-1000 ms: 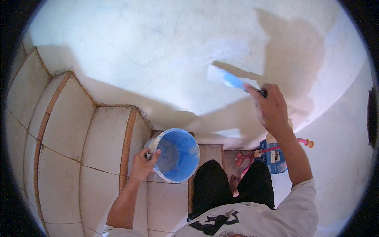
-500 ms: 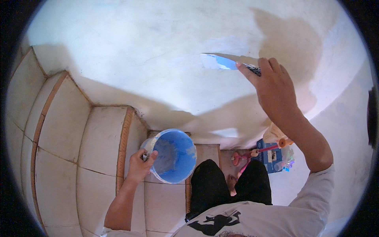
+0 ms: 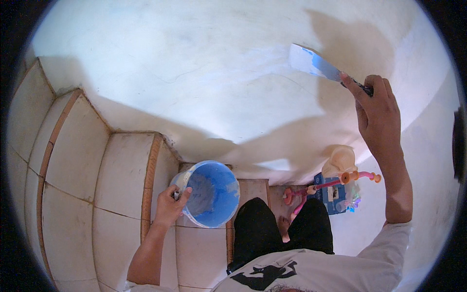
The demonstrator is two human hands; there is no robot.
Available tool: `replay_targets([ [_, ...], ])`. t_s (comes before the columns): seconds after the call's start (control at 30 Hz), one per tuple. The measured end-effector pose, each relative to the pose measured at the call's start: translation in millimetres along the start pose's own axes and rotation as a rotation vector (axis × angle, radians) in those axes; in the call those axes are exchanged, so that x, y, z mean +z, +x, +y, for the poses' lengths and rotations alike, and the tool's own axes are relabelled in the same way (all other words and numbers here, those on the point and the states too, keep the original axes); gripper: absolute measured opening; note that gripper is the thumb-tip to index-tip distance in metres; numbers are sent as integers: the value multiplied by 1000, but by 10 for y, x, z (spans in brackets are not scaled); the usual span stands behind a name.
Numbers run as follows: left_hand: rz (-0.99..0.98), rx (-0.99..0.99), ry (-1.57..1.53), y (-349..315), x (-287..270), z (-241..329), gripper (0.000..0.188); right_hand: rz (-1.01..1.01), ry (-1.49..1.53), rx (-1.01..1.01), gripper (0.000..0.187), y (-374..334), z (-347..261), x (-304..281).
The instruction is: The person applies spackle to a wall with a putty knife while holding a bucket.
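In my right hand (image 3: 382, 109) is a putty knife (image 3: 314, 63) with a broad blade and a dark handle. Whitish filler coats part of the blade, which reflects blue near the handle. It lies against or just off the pale wall (image 3: 204, 73); I cannot tell which. My left hand (image 3: 170, 204) is closed on the near-left rim of a blue bucket (image 3: 226, 192). The bucket is tilted toward me, with grey-white paste on its bottom and smears on its inner wall. A faint lighter patch of filler (image 3: 258, 58) shows on the wall left of the blade.
Tiled stairs (image 3: 121, 165) with brown edges rise to the left. On the right, below the wall, stand a pink and orange toy (image 3: 335, 182), a blue box (image 3: 331, 199) and a pale rounded object (image 3: 339, 160). My knees (image 3: 255, 221) are beneath my hands.
My right hand has carried the putty knife to the right and slightly upward along the wall, tilting its blade more. The left hand and bucket have barely shifted.
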State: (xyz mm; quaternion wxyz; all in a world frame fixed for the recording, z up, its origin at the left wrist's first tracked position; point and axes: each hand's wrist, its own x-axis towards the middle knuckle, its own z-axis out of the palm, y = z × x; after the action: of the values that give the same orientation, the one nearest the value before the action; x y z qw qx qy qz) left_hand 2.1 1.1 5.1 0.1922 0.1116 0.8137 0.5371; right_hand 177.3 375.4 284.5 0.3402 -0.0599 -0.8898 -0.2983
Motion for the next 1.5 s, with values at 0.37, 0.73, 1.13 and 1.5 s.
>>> replay_targets([
  [0.37, 24, 54, 8, 27, 25, -14, 44, 136, 317, 184, 54, -257, -81, 894],
  [0.73, -1, 22, -16, 5, 3, -18, 43, 232, 481, 253, 55, -704, -275, 1158],
  [1.13, 25, 3, 5, 3, 24, 7, 44, 273, 570, 355, 53, -949, -267, 1523],
  [1.5, 31, 51, 40, 17, 17, -17, 46, 220, 561, 371, 50, -385, -574, 1443],
])
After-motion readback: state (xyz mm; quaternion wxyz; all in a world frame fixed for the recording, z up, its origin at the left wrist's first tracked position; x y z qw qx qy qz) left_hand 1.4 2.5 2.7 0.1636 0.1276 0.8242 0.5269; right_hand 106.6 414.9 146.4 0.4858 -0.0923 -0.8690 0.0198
